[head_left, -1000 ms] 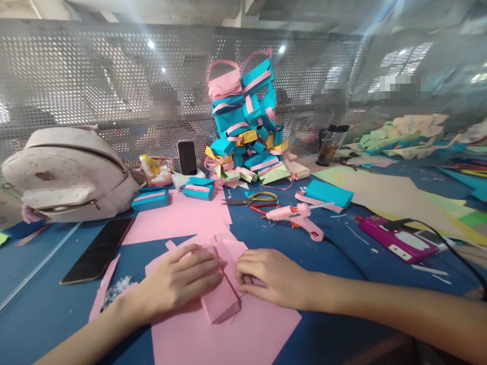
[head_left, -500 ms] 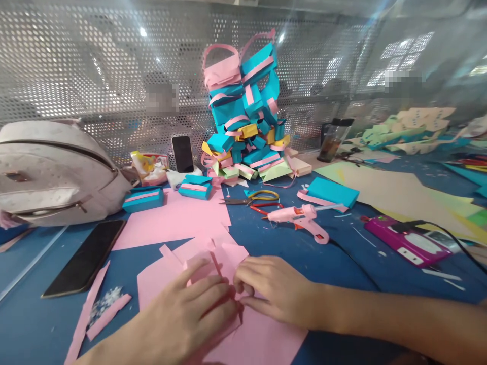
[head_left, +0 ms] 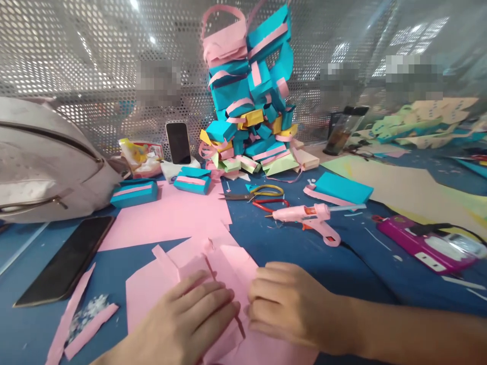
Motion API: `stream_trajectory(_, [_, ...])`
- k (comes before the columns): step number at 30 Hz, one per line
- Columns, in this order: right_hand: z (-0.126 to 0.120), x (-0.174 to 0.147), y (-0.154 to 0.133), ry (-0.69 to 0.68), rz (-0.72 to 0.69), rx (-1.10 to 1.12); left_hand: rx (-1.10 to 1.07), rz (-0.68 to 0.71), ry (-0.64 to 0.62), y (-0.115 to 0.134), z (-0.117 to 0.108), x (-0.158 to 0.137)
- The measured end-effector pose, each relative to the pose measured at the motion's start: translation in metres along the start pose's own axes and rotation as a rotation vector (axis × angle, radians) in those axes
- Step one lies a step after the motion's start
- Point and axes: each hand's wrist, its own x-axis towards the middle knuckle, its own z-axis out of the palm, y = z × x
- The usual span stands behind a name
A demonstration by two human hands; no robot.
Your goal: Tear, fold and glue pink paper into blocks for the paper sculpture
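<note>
My left hand lies over a folded pink paper piece, its fingers stretched out and pressing on it. Just right of it, my right hand rests on the pink paper with its fingers curled in; their tips are partly hidden, closed at the paper. A dark slit runs along the folded piece between the hands. Under both lies a larger pink sheet. Beyond the right hand lie a pink glue gun and scissors with yellow handles.
A stack of small paper bags stands at the back against a perforated metal screen. To the left are a backpack, a phone and pink strips. A purple power strip and a blue paper box lie right.
My right hand has moved slightly right, away from my left hand, so more of the pink paper shows between them. The camera view has shifted a little closer and lower.
</note>
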Motion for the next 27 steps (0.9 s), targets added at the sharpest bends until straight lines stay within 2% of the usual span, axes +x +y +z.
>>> stream_trajectory(3, [0.001,-0.003,0.001,0.018,-0.036,-0.005,-0.013,-0.037,0.108,0.0,0.016,-0.006])
stream_trajectory(6, [0.001,-0.004,0.001,0.022,-0.056,0.035,-0.025,-0.063,0.069,0.001,0.024,-0.009])
stream_trajectory(15, [-0.012,-0.006,0.003,-0.093,-0.07,0.099,-0.019,-0.055,0.089,0.0,0.028,-0.011])
stream_trajectory(19, [-0.014,-0.007,0.005,-0.137,-0.093,0.084,-0.044,-0.07,-0.012,0.001,0.014,-0.006])
stream_trajectory(23, [-0.006,-0.007,0.008,-0.018,-0.123,0.072,-0.098,-0.021,-0.164,0.0,-0.009,0.003])
stream_trajectory(27, [0.002,-0.005,0.008,0.059,0.004,0.081,-0.155,-0.055,-0.135,0.002,-0.014,0.004])
